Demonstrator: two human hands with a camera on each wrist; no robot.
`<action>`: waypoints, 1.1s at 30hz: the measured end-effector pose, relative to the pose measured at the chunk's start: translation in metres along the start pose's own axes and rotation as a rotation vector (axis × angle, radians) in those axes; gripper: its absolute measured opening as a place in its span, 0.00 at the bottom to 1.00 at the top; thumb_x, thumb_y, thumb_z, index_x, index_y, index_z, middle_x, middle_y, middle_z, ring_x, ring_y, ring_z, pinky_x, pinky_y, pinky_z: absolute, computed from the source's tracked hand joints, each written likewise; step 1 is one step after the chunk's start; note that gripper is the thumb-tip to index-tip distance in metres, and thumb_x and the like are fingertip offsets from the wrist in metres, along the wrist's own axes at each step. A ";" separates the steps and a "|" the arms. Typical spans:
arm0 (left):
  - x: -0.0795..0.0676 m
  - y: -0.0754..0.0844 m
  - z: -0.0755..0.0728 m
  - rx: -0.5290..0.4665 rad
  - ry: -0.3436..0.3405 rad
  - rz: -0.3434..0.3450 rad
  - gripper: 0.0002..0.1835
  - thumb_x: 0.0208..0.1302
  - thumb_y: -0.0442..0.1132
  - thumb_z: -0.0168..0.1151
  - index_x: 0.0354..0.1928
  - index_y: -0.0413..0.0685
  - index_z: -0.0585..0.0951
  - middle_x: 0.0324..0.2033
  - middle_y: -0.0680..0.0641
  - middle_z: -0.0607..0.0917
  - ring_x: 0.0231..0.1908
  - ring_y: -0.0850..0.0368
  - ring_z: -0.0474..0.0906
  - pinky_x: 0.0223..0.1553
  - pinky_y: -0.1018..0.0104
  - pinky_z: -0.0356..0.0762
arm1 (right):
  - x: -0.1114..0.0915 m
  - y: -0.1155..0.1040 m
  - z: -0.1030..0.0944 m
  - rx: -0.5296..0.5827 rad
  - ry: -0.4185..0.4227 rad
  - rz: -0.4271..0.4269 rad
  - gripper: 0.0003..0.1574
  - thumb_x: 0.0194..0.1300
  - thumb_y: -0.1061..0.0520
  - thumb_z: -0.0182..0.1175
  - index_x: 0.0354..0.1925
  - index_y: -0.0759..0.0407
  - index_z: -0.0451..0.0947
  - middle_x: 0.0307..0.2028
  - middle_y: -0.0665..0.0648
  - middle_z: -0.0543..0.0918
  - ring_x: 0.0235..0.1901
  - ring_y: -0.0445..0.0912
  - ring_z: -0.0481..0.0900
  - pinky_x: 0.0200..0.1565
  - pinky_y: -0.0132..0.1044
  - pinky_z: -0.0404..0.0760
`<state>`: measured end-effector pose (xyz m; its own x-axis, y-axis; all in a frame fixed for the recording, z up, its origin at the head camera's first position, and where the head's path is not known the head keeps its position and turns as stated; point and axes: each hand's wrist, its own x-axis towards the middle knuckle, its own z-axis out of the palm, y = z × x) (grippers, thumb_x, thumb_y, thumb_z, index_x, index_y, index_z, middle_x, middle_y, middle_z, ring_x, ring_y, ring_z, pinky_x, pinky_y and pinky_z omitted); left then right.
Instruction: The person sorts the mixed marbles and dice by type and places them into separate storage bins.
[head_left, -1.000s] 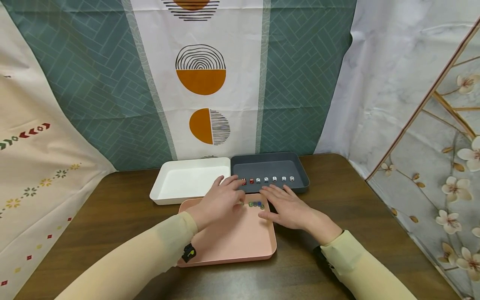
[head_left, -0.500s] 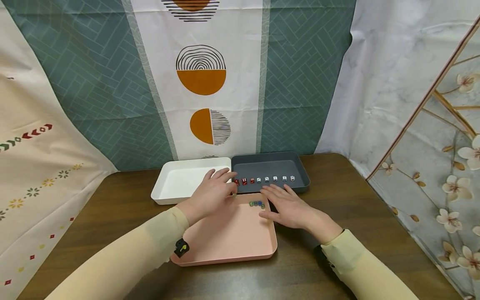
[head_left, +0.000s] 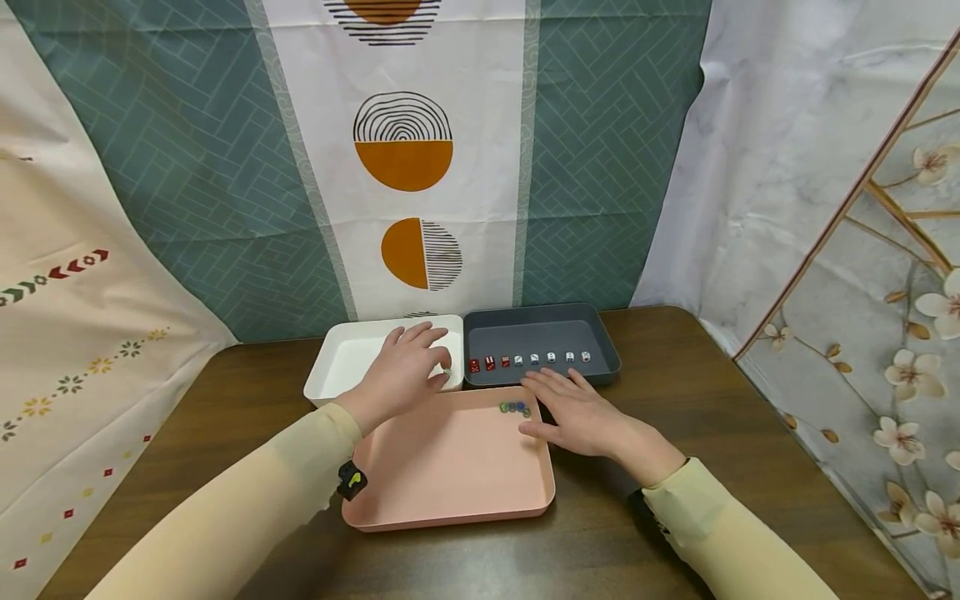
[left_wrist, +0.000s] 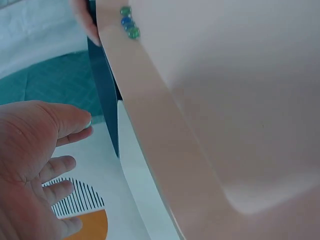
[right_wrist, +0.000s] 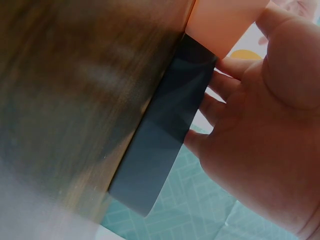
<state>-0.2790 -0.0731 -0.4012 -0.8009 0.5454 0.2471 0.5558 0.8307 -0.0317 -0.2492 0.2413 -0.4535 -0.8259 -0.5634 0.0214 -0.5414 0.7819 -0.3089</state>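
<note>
Currently, head view: left hand (head_left: 400, 368) poised over the near right corner of the white tray (head_left: 348, 354), thumb and finger pinched on a small piece (head_left: 447, 372), probably a bead; colour too small to settle. Right hand (head_left: 576, 418) spread, fingers straight, holding nothing visible, between the far right corner of the pink tray (head_left: 465, 467) and the near edge of the dark tray (head_left: 528, 333). Four glass beads (head_left: 512, 407) bunched in that same pink corner. Red dice (head_left: 490, 362) and white dice (head_left: 551, 357) in one row along the dark tray's near edge, red at the left end. White and dark trays side by side toward the far edge of the tabletop (head_left: 202, 433).

Left wrist view: tips of thumb and finger close together, faint glint there; other fingers loosely bent, apart from the pink wall.

Right wrist view: fingers spaced along the dark rim, apparently touching, perhaps steadying.

Step in hand, judged: sorting, one bead bound for the white tray. Next move, judged: lower the pinch inside the white wall, release gently against rolling.
</note>
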 end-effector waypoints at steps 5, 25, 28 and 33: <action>0.001 -0.010 0.003 0.000 0.010 -0.024 0.03 0.71 0.38 0.77 0.41 0.53 0.89 0.71 0.36 0.81 0.77 0.31 0.68 0.73 0.24 0.63 | -0.001 0.001 -0.002 0.001 -0.010 -0.003 0.53 0.81 0.30 0.60 0.86 0.60 0.61 0.85 0.63 0.62 0.85 0.62 0.53 0.82 0.68 0.43; 0.000 -0.044 0.026 -0.097 -0.032 -0.178 0.03 0.73 0.37 0.76 0.44 0.50 0.90 0.83 0.34 0.65 0.83 0.27 0.54 0.75 0.20 0.55 | -0.002 0.000 -0.002 -0.007 -0.033 0.013 0.53 0.82 0.29 0.58 0.87 0.58 0.59 0.86 0.61 0.60 0.86 0.59 0.52 0.83 0.66 0.42; 0.001 -0.046 0.028 -0.103 -0.031 -0.196 0.03 0.73 0.37 0.75 0.45 0.50 0.91 0.83 0.34 0.64 0.83 0.26 0.53 0.74 0.18 0.53 | -0.001 0.001 -0.001 -0.012 -0.030 0.015 0.53 0.82 0.29 0.58 0.87 0.57 0.60 0.86 0.60 0.60 0.86 0.59 0.52 0.83 0.66 0.42; 0.003 -0.048 0.032 -0.109 -0.058 -0.224 0.03 0.74 0.37 0.74 0.46 0.51 0.91 0.83 0.33 0.65 0.84 0.27 0.51 0.73 0.15 0.51 | -0.001 0.001 -0.002 -0.013 -0.035 0.018 0.53 0.82 0.29 0.58 0.87 0.56 0.59 0.86 0.60 0.60 0.86 0.58 0.51 0.83 0.65 0.42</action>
<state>-0.3152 -0.1076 -0.4296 -0.9164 0.3573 0.1801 0.3814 0.9163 0.1226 -0.2491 0.2430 -0.4524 -0.8294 -0.5584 -0.0176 -0.5290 0.7951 -0.2964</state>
